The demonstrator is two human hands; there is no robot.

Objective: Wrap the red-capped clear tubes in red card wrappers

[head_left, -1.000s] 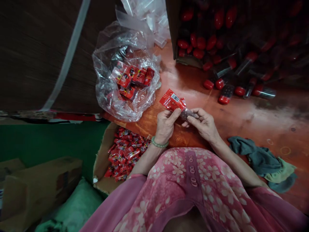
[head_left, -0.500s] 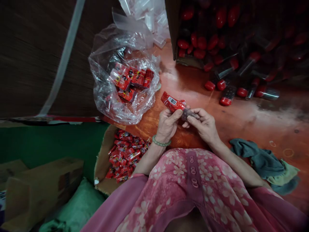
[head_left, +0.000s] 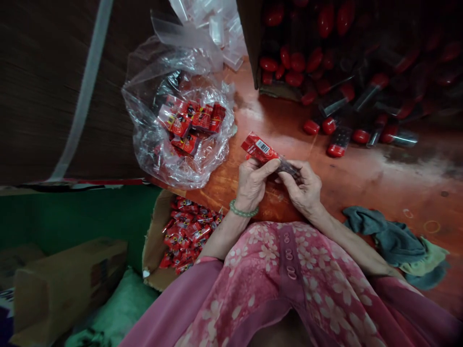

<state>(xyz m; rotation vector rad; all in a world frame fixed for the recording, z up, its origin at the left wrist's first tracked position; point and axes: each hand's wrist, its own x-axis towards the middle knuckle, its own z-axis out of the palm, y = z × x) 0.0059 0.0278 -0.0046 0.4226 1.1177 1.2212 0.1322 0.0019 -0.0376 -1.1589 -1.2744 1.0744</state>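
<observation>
Both of my hands hold one red packet [head_left: 261, 146] with a white barcode label and a clear part over dark contents, above the orange table [head_left: 249, 113]. My left hand [head_left: 253, 182], with a green bead bracelet, pinches its middle. At the right, my right hand [head_left: 303, 187] has its fingers closed on the clear, dark end. Left of the packet lies an open clear plastic bag [head_left: 144, 144] with several red packets [head_left: 186, 120] in it. Red-capped clear tubes [head_left: 340, 142] lie on the table beyond my right hand.
A cardboard box [head_left: 154, 241] of small red packets stands at lower left. Clear plastic pieces [head_left: 217, 31] lie at the top. More red-capped tubes fill the dark upper right. Blue-grey cloths [head_left: 398, 241] lie at right; a brown carton [head_left: 65, 289] stands far left.
The red packet has straightened between my hands and its barcode end has turned slightly. My left thumb has shifted right along it. The view has shifted a little.
</observation>
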